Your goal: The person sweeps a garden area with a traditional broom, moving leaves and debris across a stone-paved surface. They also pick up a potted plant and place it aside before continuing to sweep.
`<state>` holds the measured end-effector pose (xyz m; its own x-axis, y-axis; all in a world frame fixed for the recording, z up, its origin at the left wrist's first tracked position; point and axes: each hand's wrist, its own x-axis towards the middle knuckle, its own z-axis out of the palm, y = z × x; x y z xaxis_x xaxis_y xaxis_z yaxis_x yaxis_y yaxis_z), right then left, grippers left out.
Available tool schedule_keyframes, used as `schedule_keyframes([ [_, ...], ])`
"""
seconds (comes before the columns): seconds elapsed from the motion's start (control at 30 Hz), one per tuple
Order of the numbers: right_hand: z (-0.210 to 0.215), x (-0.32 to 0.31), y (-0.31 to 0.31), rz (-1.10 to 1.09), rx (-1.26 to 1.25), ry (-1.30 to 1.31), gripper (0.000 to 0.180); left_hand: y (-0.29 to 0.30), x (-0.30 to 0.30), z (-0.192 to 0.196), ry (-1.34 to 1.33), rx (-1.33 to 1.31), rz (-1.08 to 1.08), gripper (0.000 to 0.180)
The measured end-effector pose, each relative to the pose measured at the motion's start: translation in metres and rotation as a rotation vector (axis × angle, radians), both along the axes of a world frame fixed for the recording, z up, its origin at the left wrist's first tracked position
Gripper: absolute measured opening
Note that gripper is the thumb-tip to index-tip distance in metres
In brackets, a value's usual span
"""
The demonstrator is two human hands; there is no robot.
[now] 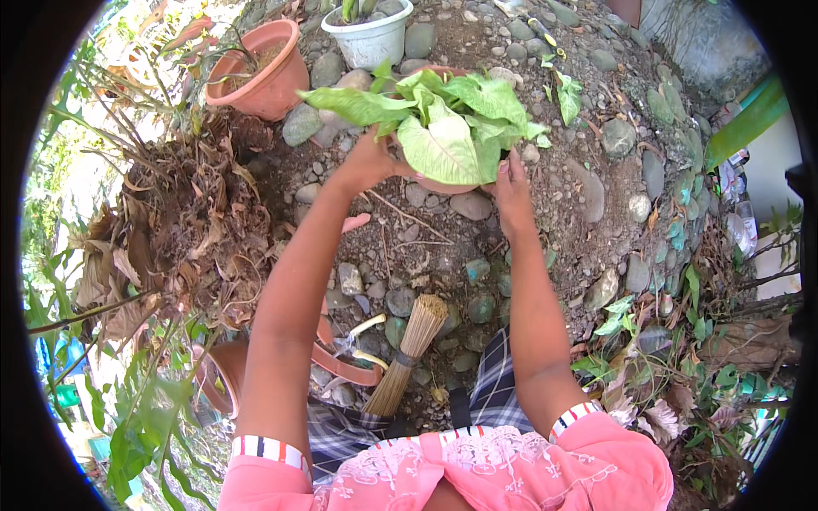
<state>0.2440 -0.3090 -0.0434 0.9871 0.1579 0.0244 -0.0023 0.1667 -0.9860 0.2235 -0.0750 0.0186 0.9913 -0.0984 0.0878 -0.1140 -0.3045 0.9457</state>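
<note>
A leafy potted plant (443,140) with broad pale-green leaves stands on the stony soil in front of me. Its leaves cover most of the brown pot (449,185), whose near edge shows below them. My left hand (371,162) is closed on the left side of the pot, with its fingertips partly under the leaves. On the opposite side, my right hand (513,192) holds the pot, fingers pointing up beside the leaves. Where exactly the right fingers touch is partly hidden.
Near my knees lie a bound stick broom (413,345), a hand tool with pale handles (368,324) and a broken terracotta rim (349,368). Farther back stand a terracotta pot (277,81) and a white pot (371,41). Dry leaves (192,221) heap at left; stones (618,138) lie at right.
</note>
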Motion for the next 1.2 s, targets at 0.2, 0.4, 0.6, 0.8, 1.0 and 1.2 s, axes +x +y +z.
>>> schedule_keyframes([
  [0.2, -0.005, 0.008, 0.002, -0.016, 0.074, 0.151, 0.061, -0.018, 0.006, 0.004, -0.031, 0.046, 0.05, 0.113],
  [0.4, 0.002, 0.018, -0.007, -0.066, 0.104, 0.101, 0.054, -0.049, -0.001, -0.002, -0.163, 0.092, 0.187, 0.107],
  [0.6, 0.008, 0.021, -0.006, -0.138, 0.117, 0.155, 0.051, -0.056, 0.003, -0.02, -0.04, -0.318, 0.147, 0.08],
  [0.8, 0.005, 0.018, -0.003, -0.156, 0.11, 0.139, 0.06, -0.061, -0.003, -0.053, -0.129, -0.226, 0.271, 0.077],
  [1.0, 0.001, 0.016, -0.011, -0.227, 0.02, 0.152, 0.056, -0.068, -0.065, -0.078, -0.113, 0.351, 0.397, 0.086],
  [1.2, 0.003, 0.015, -0.025, -0.253, 0.28, 0.247, 0.048, -0.069, -0.087, -0.097, -0.157, 0.585, 0.328, 0.074],
])
